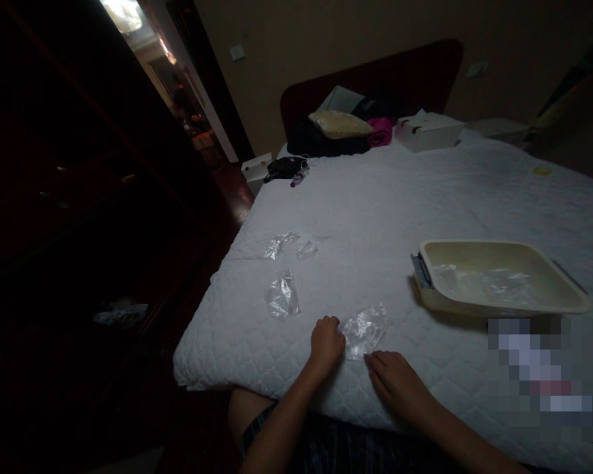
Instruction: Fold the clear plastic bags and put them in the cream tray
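Observation:
A crumpled clear plastic bag [364, 329] lies on the white quilted bedcover [346, 217], near the bed's front edge. The curled fingers of my left hand [327, 343] pinch its left side. My right hand [398, 385] has its thumb and fingers closed at the lower right corner of the same bag. Beyond my left hand another clear plastic bag [282, 295] lies flat. Two smaller clear plastic pieces, one of them a crinkled bag [281, 245] and the other a little scrap [306, 249], rest farther back.
To the right stands a cream plastic basin [499, 309] with grey handles, holding clear plastic. A blurred-out patch [538, 375] covers something in front of it. A pillow [340, 124], dark cloth, a white box [429, 131] and a bottle [300, 176] lie toward the headboard.

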Demonstrator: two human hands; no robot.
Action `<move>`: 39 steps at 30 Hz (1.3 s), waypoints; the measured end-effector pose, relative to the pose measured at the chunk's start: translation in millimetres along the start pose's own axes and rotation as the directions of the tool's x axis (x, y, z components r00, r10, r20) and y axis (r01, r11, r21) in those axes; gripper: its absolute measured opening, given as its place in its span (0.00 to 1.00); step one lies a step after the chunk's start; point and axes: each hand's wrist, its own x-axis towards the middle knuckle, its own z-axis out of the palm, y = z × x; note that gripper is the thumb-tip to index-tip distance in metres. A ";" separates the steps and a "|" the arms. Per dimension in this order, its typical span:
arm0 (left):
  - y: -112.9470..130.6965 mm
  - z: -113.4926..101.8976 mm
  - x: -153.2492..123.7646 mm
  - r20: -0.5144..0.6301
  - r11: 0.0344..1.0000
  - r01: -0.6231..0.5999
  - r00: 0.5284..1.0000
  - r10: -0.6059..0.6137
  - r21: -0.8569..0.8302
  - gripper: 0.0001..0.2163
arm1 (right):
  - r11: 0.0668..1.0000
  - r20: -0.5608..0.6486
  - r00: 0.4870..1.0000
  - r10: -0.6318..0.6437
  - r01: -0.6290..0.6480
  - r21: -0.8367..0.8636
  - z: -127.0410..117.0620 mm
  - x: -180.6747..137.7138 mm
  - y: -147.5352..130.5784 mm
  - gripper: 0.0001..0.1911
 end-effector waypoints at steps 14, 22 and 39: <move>-38.8 -3.8 23.3 0.197 0.880 0.227 0.968 -0.157 -0.418 0.19 | 0.850 0.076 0.930 0.360 -0.360 0.384 -15.4 52.6 127.1 0.31; -30.8 7.6 17.8 0.165 0.912 0.190 0.977 -0.137 -0.365 0.24 | 0.929 0.071 0.954 0.290 -0.299 0.217 -1.5 58.5 120.8 0.33; -38.3 11.5 -7.6 0.147 0.845 -0.470 0.882 0.447 0.254 0.06 | 0.995 0.091 0.995 -0.030 0.021 0.097 -27.2 28.2 89.9 0.05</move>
